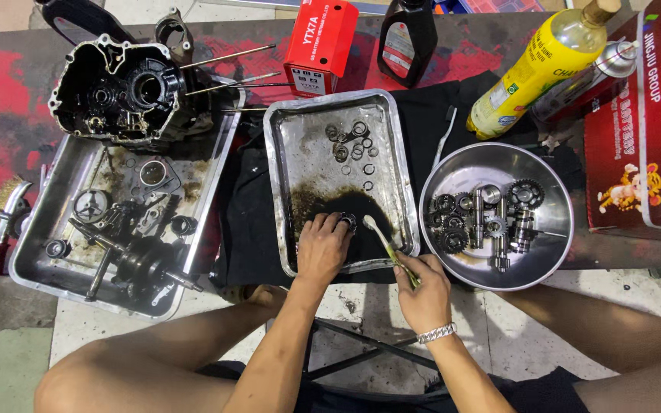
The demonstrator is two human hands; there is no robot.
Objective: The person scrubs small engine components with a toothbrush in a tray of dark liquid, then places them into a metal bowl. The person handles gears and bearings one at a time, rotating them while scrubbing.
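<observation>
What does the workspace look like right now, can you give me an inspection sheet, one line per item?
Surface: red and black bench, black cloth under the trays.
Job's things: middle steel tray with dark oily liquid and loose rings; small round part; toothbrush.
Clutter: round bowl of gears, left tray of engine parts, engine case, bottles, red boxes.
Grippers: left hand on the part; right hand holding the toothbrush.
Cables: nothing seen.
Surroundings: tiled floor, person's bare knees.

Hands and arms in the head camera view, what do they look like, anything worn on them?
Both arms are bare, with no sleeves or gloves. The right hand has a silver metal link bracelet at its wrist. The left hand wears nothing visible.
</observation>
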